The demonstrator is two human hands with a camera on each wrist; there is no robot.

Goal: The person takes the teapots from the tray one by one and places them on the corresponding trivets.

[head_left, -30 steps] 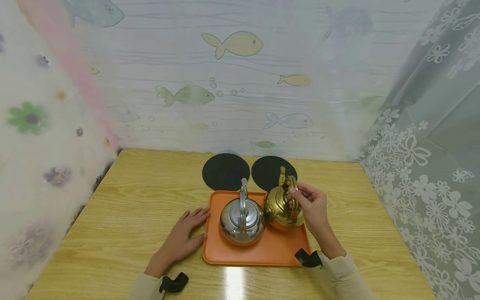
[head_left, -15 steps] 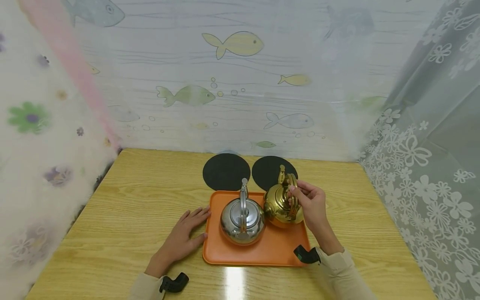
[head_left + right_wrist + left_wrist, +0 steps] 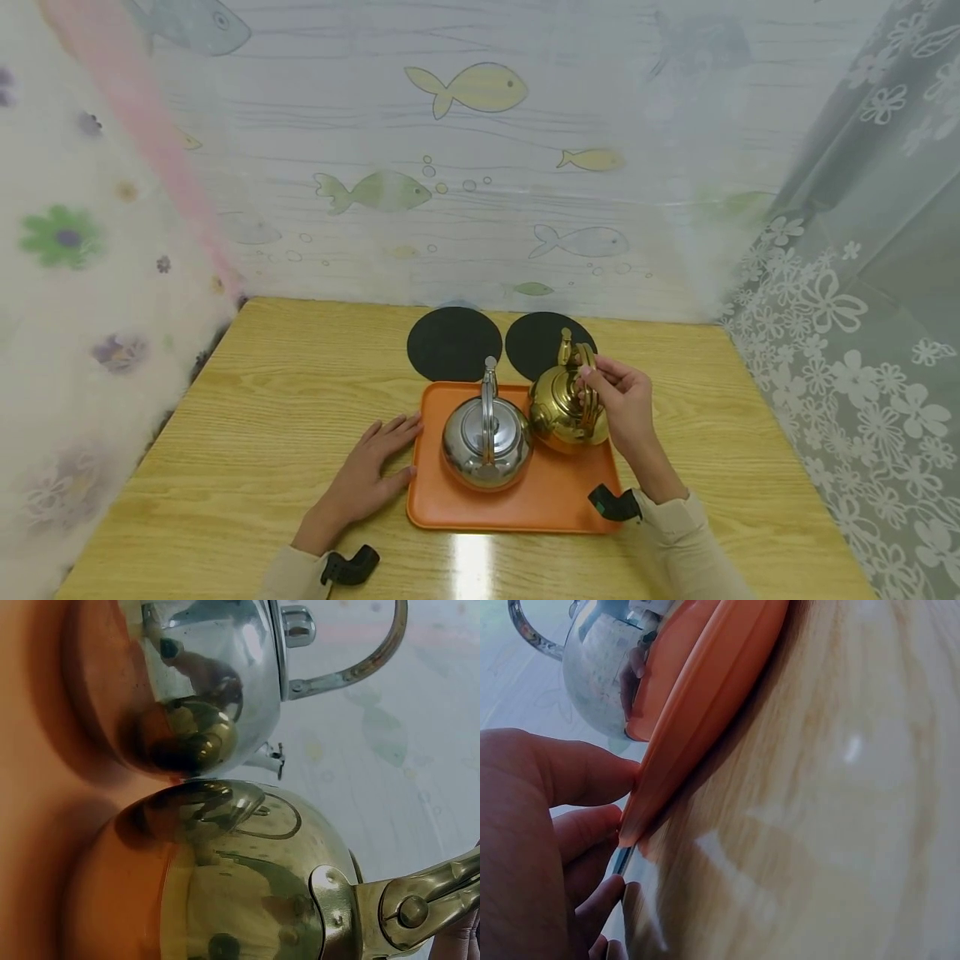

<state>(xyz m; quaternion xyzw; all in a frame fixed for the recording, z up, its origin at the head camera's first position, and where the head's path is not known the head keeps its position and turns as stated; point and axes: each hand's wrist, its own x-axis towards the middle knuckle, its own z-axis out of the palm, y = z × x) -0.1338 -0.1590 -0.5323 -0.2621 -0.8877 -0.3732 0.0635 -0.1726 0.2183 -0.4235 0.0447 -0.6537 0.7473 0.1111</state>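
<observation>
My right hand [image 3: 632,417] grips the upright handle of a shiny gold kettle [image 3: 553,423] at the right side of an orange tray [image 3: 517,510]. To its left on the tray stands a silver kettle [image 3: 480,468] with its handle raised. The right wrist view shows the gold kettle [image 3: 247,900] close beside the silver one [image 3: 217,645], with a bit of my fingers [image 3: 454,946] at the handle. My left hand [image 3: 369,468] rests at the tray's left edge, fingers extended. In the left wrist view, its thumb and fingertips touch the tray's rim [image 3: 705,697].
Two black round mats [image 3: 453,343] lie on the wooden table [image 3: 315,358] behind the tray, and the gold kettle's spout overlaps the right one in the head view. A fish-print curtain [image 3: 465,208] hangs along the table's back edge, with more curtains at both sides.
The gold kettle has shifted slightly toward the back of the table with my right hand on its handle. My left hand and the silver kettle hold their places.
</observation>
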